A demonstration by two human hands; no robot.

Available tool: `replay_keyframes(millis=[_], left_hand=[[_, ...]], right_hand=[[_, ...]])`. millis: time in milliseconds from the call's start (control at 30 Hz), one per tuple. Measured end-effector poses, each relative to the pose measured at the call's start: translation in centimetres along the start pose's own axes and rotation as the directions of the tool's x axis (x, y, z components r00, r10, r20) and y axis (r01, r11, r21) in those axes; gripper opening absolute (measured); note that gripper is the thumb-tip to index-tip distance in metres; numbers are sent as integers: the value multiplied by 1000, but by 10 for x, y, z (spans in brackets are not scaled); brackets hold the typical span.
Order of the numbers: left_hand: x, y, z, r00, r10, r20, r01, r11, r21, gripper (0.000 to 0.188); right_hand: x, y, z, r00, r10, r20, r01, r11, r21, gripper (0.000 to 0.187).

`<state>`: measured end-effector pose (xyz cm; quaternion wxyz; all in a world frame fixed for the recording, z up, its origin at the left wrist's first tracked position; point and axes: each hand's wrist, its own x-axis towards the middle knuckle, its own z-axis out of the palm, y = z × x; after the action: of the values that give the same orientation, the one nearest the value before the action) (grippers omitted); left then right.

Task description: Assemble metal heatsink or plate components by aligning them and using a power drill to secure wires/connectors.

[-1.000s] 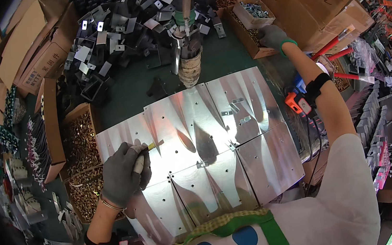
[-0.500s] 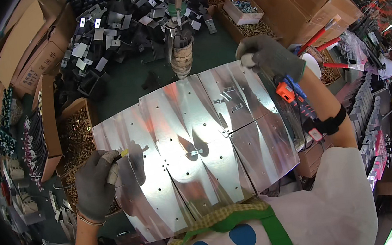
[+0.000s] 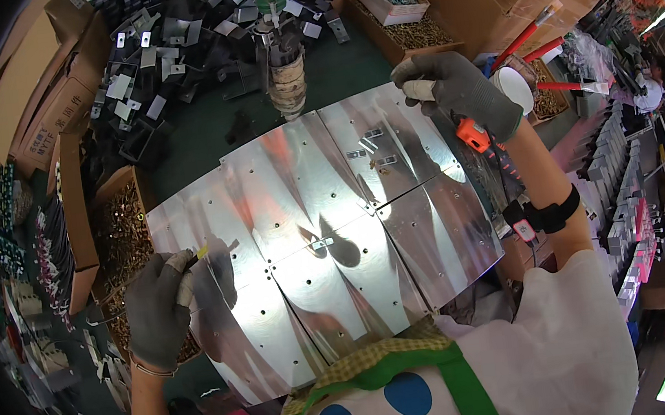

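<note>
Several shiny metal panels [image 3: 308, 281] with small holes lie edge to edge in front of me. My left hand [image 3: 156, 314], in a grey glove with taped fingers, is closed round a thin tool with a yellow band [image 3: 203, 252] over the panels' left edge. My gloved right hand [image 3: 463, 94] is curled above the far right corner; whatever its fingers hold is hidden. Small metal clips [image 3: 387, 160] lie on the far right panel, with tiny brass-coloured pieces [image 3: 383, 171] beside them. Another clip [image 3: 322, 243] rests on the middle seam.
A tape-wrapped power driver [image 3: 287, 85] hangs beyond the panels' far edge. Dark metal brackets [image 3: 149, 72] are heaped behind it. Boxes of brass screws stand left [image 3: 119, 240] and far right [image 3: 419, 34]. An orange tool [image 3: 472, 134] and red-handled brushes [image 3: 556, 86] lie to the right.
Tiny brass-coloured pieces now lie beside the clips on the far right panel. My right hand's fingers have curled in more. The whole view has shifted slightly; my left hand keeps its tool.
</note>
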<state>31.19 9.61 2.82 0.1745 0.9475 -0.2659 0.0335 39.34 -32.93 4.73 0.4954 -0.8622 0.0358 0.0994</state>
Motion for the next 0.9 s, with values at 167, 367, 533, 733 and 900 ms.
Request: replay_keyframes(millis=[167, 367, 533, 733, 900], left_hand=[[0, -3, 4, 998, -32, 46, 34, 999, -40, 23], [4, -1, 16, 991, -76, 109, 88, 989, -115, 23], [0, 2, 22, 990, 36, 140, -30, 998, -47, 24], [0, 2, 21, 983, 17, 180, -1, 996, -90, 23], [-3, 13, 22, 980, 51, 195, -42, 998, -47, 23]], right_hand=[[-35, 2, -2, 977, -120, 177, 102, 989, 107, 30], [-85, 5, -12, 995, -59, 81, 64, 996, -63, 26], [-179, 45, -24, 923, -86, 376, 141, 982, -122, 25], [-254, 179, 78, 971, 94, 220, -156, 946, 285, 31], [-271, 238, 168, 949, 307, -72, -120, 564, 817, 29]])
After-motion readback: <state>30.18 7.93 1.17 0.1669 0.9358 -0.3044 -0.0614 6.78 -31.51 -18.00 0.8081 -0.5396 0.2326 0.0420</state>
